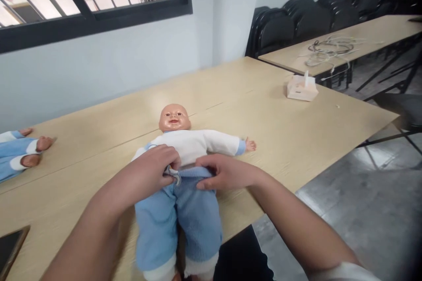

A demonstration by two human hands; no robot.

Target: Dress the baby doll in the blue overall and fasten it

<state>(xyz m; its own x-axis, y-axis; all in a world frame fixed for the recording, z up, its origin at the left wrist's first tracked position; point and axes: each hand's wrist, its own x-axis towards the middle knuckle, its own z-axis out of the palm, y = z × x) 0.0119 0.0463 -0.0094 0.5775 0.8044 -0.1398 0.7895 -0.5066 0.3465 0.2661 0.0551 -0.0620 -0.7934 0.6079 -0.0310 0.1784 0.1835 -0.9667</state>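
Note:
A baby doll point(174, 118) lies on its back on the table, head away from me. It wears a white top point(189, 142) with blue cuffs and light blue pants point(199, 215) with white cuffs. At the doll's waist, my left hand point(160, 162) is closed in a pinch on the pants' waistband, where a small whitish loop of material sticks out below the fingers. My right hand point(224, 172) grips the other side of the same waistband, thumb in front and fingers curled at the upper edge. The doll's other arm is mostly hidden behind my left hand.
On the wooden table point(263, 118) stands a tissue box point(301, 88) at the right. A second doll's legs point(24, 153) show at the left edge. A dark flat object point(11, 250) lies lower left. Cables point(329, 50) sit on another table, before stacked black chairs point(275, 30).

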